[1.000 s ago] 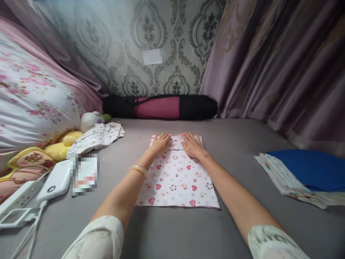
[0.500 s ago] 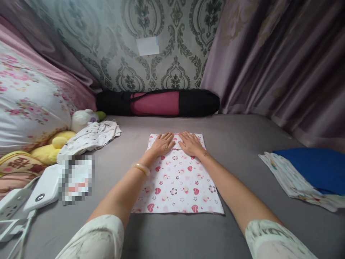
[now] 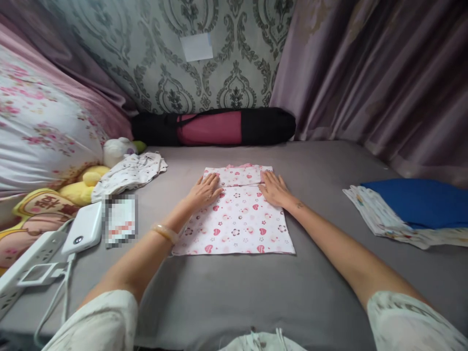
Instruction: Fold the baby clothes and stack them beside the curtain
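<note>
Slid outward since the earlier frame, from near the middle of the patterned cloth (image 3: 239, 222) to its sides, with left hand (image 3: 204, 191) and right hand (image 3: 274, 189). Spread on the grey sheet (image 3: 219, 292), with hem nearer than both hands. Resting palms-down, fingers open, by the folded band (image 3: 237, 176). Backed, along the sheet's far edge, by a black-and-pink bag (image 3: 210, 129).

Grey sheet (image 3: 318, 168) open rightward until blue cloth (image 3: 413, 202).
</note>
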### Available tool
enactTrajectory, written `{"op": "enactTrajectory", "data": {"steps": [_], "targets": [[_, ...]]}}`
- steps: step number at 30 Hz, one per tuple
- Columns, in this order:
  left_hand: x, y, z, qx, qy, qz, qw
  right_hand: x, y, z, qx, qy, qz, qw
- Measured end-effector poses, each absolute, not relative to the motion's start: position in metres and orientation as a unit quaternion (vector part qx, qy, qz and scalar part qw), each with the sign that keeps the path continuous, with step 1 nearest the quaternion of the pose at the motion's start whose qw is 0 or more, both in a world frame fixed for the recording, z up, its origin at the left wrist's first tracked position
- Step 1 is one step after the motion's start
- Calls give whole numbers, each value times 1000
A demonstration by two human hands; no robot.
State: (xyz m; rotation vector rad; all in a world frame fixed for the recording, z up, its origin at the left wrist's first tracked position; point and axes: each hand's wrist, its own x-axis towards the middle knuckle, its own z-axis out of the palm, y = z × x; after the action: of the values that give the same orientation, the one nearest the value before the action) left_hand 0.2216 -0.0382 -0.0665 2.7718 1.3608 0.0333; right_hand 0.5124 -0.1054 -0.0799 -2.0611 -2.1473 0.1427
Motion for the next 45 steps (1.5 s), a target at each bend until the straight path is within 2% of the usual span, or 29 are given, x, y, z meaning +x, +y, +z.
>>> {"op": "enactTrajectory", "data": {"steps": [7, 15, 21, 33, 39, 45], "targets": [[213, -36, -81, 888, 452, 31, 80, 518, -111, -88, -695, -711, 67, 80], [227, -72, -66, 908, 419, 16, -18, 492, -139, -71, -648, -757, 15, 84], [244, -127, -65, 941, 336, -5, 39, 460, -181, -70, -593, -797, 97, 53], [239, -188, -57, 954, 277, -11, 115, 448, -246, -57, -522, -842, 122, 60], [224, -193, -57, 950, 282, -14, 130, 455, -260, -55, -520, -843, 126, 55], [174, -175, -62, 911, 399, -14, 107, 483, -265, -61, -578, -805, 115, 65]]}}
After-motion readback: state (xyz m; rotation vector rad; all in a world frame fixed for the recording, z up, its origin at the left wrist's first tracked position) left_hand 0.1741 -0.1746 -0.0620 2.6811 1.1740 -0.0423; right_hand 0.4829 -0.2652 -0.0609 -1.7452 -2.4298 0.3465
